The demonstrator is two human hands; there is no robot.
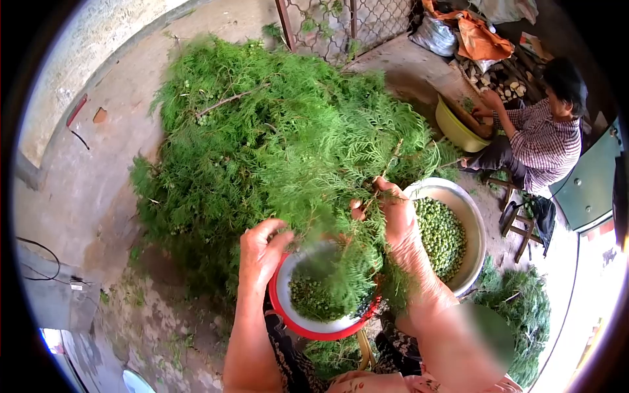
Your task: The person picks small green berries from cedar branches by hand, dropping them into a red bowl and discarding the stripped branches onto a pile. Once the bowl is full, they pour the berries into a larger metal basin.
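Head view, one moment.

- Right hand [396, 219]: closed on a sprig [344, 268]. The stem is pinched between thumb and fingers, and the fronds hang down over the red bowl [314, 331].
- Left hand [262, 252]: fingers curled in at the left side of the same sprig, just above the bowl's rim. The fronds cover the fingertips, so I cannot tell whether it grips.
- Red bowl: white inside, in the person's lap, directly under both hands. It holds a layer of small green seeds [308, 301], part hidden by the blurred fronds.
- Basin [452, 190]: pale, round, on the floor [98, 170] just right of the right hand. It is well filled with the same seeds.
- Pile [275, 144]: a big heap of green branches on the floor, beyond both hands and touching the sprig's top.
- Smaller heap [517, 301]: on the floor right of the basin, near the frame edge.
- Another person [537, 131]: seated far right in a checked shirt, hands at a yellow tub [452, 128]. A wooden stool [517, 226] stands below them.
- Mesh gate [341, 26]: at the top, behind the pile.
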